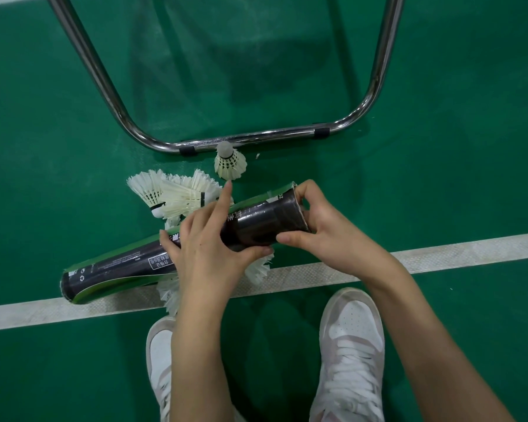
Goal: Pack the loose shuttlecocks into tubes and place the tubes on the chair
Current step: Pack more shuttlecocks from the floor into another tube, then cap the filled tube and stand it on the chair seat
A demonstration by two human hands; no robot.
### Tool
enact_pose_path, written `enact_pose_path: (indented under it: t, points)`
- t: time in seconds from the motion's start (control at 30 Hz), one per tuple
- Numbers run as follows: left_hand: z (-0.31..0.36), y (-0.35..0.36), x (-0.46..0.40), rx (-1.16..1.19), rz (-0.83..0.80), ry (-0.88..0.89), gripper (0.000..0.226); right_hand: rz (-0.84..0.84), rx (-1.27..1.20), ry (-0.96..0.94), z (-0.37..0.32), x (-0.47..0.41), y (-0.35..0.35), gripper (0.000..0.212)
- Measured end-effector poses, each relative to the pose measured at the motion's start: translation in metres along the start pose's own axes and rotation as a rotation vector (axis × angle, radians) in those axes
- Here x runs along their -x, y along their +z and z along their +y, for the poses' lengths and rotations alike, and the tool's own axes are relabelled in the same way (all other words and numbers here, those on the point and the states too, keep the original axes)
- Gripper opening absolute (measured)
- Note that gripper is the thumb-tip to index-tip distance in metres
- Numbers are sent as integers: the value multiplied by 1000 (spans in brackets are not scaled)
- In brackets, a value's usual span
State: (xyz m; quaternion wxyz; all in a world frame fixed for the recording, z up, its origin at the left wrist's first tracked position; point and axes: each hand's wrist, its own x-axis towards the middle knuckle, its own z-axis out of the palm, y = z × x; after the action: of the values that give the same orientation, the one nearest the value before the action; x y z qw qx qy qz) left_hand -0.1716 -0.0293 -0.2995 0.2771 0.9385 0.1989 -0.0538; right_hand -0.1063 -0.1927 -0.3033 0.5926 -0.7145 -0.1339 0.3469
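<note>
One tube (171, 254) is held level above the floor, gripped mid-length by the left hand (208, 251) and at its open end by the right hand (326, 233). Several loose shuttlecocks (177, 193) remain unpacked beneath; chair frame (256, 137) just beyond, no tube seen placed.

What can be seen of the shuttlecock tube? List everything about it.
The shuttlecock tube is a long black cylinder with green panels and white printed text, glossy, seemingly cardboard. It is held nearly level and slanted, low end at the lower left over the white court line, high end at the right. The left hand grips its middle; the right hand holds the right end, fingers at the rim. Loose shuttlecocks lie behind and under it.
</note>
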Motion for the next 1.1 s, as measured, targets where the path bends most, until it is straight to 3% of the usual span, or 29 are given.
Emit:
enact_pose_path:
  t: [0.2,0.47,0.83,1.1]
  points:
    - [5,-8,-8,-25,5,-3,86,56,11,-59,-10,0,4,34]
    - [27,-24,-9,106,269,80,81,290,118,-250,-58,7,-19,36]
    - [96,-90,11,310,478,173,81,522,247,-499,-159,52,-50,22]
    - [151,-150,27,548,493,246,83,749,358,-625,-245,52,-87,16]
